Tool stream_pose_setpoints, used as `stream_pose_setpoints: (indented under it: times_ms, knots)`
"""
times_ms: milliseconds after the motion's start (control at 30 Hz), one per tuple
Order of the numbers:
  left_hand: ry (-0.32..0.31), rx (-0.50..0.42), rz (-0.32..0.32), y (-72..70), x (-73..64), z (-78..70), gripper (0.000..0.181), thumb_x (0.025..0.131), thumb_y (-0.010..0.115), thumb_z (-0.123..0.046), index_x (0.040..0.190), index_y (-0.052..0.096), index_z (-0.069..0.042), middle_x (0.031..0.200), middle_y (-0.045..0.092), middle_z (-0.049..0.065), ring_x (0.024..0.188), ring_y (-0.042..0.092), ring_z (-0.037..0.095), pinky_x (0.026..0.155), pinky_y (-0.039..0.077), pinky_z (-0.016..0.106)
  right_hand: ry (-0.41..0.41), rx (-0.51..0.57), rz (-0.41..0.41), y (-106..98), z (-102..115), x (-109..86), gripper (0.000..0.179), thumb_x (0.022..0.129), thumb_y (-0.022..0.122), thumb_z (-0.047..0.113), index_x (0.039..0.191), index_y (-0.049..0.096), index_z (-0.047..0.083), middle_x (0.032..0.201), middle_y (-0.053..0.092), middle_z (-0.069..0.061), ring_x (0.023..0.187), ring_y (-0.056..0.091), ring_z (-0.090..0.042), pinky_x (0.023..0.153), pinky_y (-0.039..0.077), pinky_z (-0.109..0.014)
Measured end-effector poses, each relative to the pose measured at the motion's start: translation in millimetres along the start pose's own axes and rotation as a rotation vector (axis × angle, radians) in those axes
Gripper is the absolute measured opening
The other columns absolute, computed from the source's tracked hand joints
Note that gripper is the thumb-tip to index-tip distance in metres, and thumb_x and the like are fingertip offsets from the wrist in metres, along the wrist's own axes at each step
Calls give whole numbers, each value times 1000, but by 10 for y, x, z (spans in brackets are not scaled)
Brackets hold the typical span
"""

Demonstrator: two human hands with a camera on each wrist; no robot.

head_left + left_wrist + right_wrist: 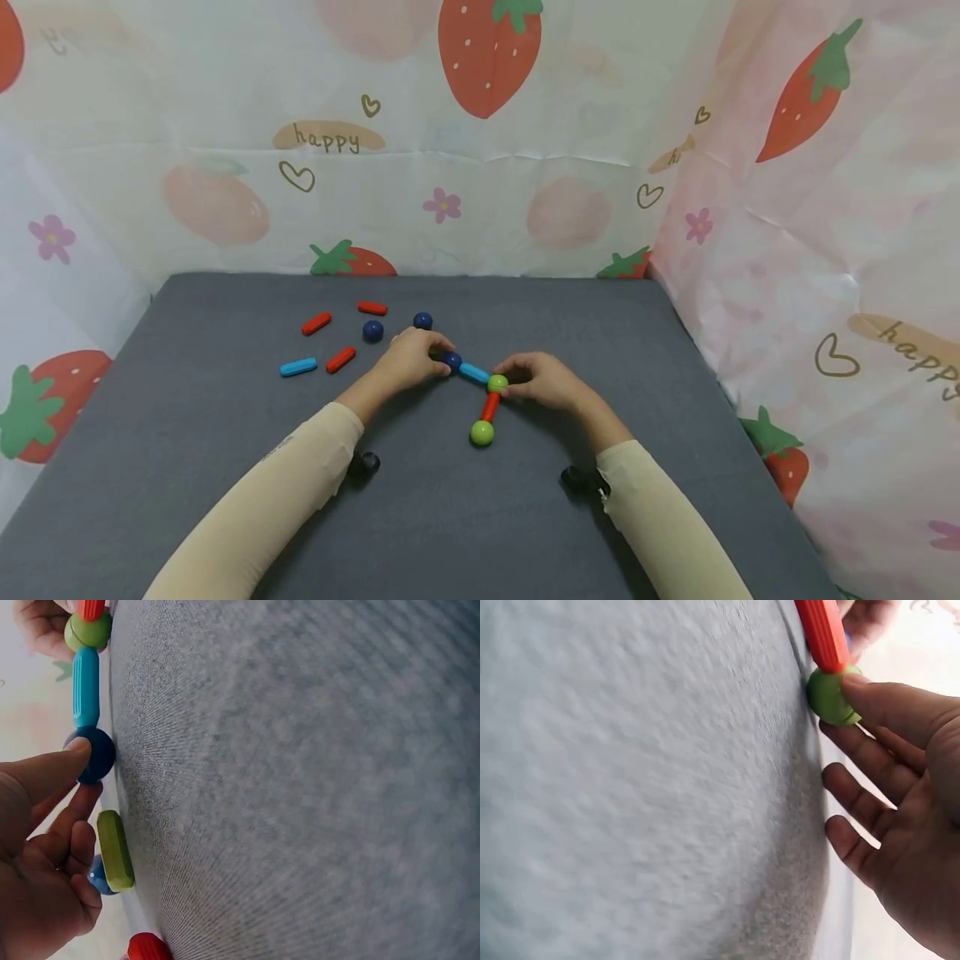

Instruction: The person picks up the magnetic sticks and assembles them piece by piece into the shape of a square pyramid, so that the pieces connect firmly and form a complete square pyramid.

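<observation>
My left hand (411, 357) pinches a dark blue ball (452, 362) between thumb and fingers. That ball meets one end of a light blue rod (474, 373); the rod's other end joins a green ball (497, 383). My right hand (549, 381) pinches this green ball, its other fingers spread in the right wrist view. From the same ball a red rod (490, 407) runs toward me to a second green ball (482, 432). A green rod (115, 850) lies beside the left hand in the left wrist view, with a blue ball (99, 876) partly hidden behind it.
Left of the hands lie red rods (341, 359), another light blue rod (298, 367) and a dark blue ball (372, 331). One more dark blue ball (423, 320) sits just behind the left hand. A patterned curtain (480, 192) borders the grey table (465, 533).
</observation>
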State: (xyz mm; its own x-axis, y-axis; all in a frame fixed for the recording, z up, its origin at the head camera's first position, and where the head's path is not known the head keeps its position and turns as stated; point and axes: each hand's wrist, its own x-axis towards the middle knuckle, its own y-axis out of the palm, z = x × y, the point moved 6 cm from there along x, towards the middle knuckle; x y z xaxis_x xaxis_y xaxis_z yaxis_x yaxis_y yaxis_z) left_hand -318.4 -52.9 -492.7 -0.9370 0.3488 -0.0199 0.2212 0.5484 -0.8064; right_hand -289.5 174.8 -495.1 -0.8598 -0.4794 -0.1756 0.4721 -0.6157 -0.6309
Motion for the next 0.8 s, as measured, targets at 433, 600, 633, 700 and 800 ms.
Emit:
stream_pose_setpoints:
  times_ms: [433, 600, 633, 700, 800]
  knots:
    - [31, 14, 6, 48, 16, -81, 30, 92, 79, -22, 121, 75, -17, 118, 75, 1, 118, 62, 25, 110, 33, 55, 25, -26, -8, 134, 97, -136, 25, 89, 83, 27, 111, 74, 20, 104, 74, 5, 92, 66, -12, 79, 54, -32]
    - [53, 16, 13, 55, 17, -121, 30, 92, 78, -21, 122, 75, -17, 119, 75, 1, 118, 63, 25, 110, 34, 57, 52, -17, -26, 124, 102, -102, 27, 94, 76, 35, 114, 75, 18, 104, 73, 4, 92, 65, -14, 80, 53, -35]
    - [53, 14, 15, 58, 17, -127, 29, 93, 78, -21, 122, 75, -17, 119, 74, 1, 118, 63, 25, 111, 33, 57, 58, -20, -37, 117, 103, -83, 28, 95, 74, 37, 115, 75, 17, 105, 73, 4, 92, 65, -14, 81, 53, -35]
    - [55, 8, 18, 65, 17, -141, 29, 93, 77, -20, 122, 75, -17, 120, 74, 1, 119, 64, 25, 112, 31, 58, 68, -39, -57, 108, 115, -39, 29, 96, 73, 38, 116, 75, 18, 107, 73, 4, 95, 65, -14, 84, 54, -37]
    - [62, -2, 19, 75, 17, -172, 29, 93, 77, -18, 122, 75, -16, 120, 75, 2, 119, 64, 24, 114, 30, 59, 81, -50, -61, 116, 144, 33, 31, 96, 73, 39, 118, 75, 17, 108, 74, 3, 95, 66, -14, 85, 54, -37]
